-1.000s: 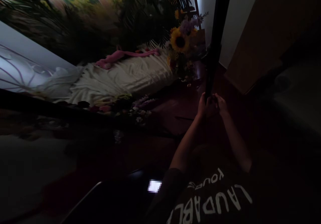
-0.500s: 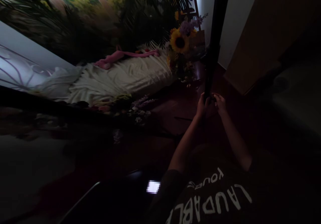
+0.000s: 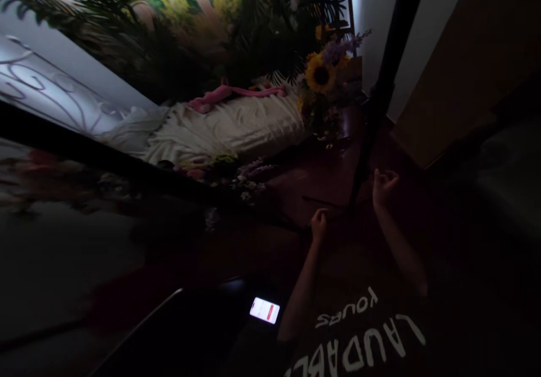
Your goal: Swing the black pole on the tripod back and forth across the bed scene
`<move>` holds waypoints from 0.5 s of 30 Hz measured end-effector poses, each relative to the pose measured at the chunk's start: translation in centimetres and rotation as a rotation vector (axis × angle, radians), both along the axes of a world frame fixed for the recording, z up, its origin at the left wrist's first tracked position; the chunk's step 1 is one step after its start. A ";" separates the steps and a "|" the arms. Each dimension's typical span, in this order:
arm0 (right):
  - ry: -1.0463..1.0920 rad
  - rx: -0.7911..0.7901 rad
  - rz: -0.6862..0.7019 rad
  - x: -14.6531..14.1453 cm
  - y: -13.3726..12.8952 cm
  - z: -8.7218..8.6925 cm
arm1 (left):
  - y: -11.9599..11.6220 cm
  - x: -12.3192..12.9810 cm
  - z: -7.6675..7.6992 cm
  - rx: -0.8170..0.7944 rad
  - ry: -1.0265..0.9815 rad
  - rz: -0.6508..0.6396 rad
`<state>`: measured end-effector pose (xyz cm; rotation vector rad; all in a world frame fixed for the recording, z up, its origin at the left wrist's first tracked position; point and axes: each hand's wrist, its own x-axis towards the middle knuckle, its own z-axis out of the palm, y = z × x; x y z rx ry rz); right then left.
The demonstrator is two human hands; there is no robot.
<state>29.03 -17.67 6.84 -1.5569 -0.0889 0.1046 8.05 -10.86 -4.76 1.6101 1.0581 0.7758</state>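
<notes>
A tall black stand [image 3: 377,98] with a slanting pole rises in front of me, its lower end lost in the dark. My right hand [image 3: 384,188] is just right of the pole, thumb and fingers bent in a pinch; what lies between them is too dark to tell. Lower and to the left, my left hand [image 3: 319,225] is away from the pole. Its fingers are curled together near a thin dark leg of the stand, and anything inside them is hidden.
A second black pole [image 3: 84,149] crosses the left side. Behind are a cream draped cloth [image 3: 236,120] with a pink plush toy [image 3: 215,96], sunflowers [image 3: 320,74] and palm leaves. A lit phone [image 3: 264,310] lies at the lower middle; a brown panel [image 3: 456,72] stands right.
My left hand has left the pole and moved down and left. The right hand has shifted slightly right, so the hands are farther apart. The view has turned a little.
</notes>
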 end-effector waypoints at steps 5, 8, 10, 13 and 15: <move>-0.083 -0.039 0.155 -4.4 0.0 -2.3 | 1.9 -8.2 -1.9 -0.051 0.078 0.581; -0.004 -0.006 0.323 -6.8 1.1 -2.3 | 2.9 -10.1 0.3 -0.003 0.029 0.860; 0.023 0.035 0.418 -8.1 2.1 -2.0 | 3.5 -10.1 2.5 0.036 -0.063 0.915; 0.038 0.049 0.552 -9.7 3.5 -1.4 | 4.4 -9.5 5.7 0.110 -0.202 0.827; 0.046 0.043 0.632 -10.7 4.3 -1.2 | 5.2 -9.1 7.0 0.132 -0.229 0.789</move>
